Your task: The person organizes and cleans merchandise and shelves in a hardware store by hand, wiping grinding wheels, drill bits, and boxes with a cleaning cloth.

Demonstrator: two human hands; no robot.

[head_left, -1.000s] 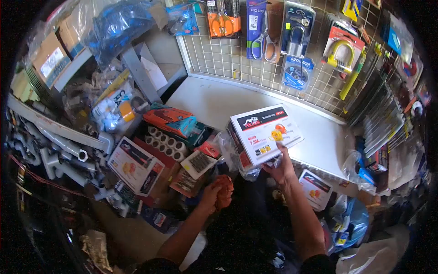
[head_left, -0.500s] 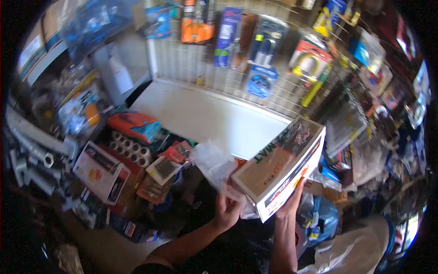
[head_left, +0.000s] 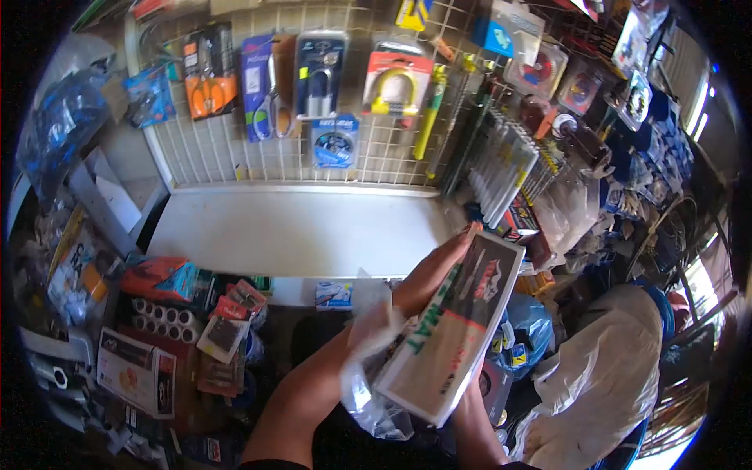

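Note:
A long cardboard box [head_left: 450, 333] with white edges, a red-and-dark panel and green lettering ending in "MAT" is held up in front of me, tilted. My left hand [head_left: 432, 276] reaches along its upper left side, fingers against the far end. From below, my right hand [head_left: 472, 399] supports the box's right side; most of its fingers are hidden behind it. Clear plastic wrap [head_left: 380, 395] hangs loose at the box's near left side, by my left forearm.
A white shelf [head_left: 305, 231] lies beyond the box, below a wire grid [head_left: 219, 153] hung with packaged locks and scissors. At left are a boxed item [head_left: 137, 372] and white rolls [head_left: 164, 317]. A pale sack [head_left: 595, 376] stands at right.
My view has swung right. My left hand has moved from the box's near end up to its far left side, and the box has turned more upright. The plastic hangs lower.

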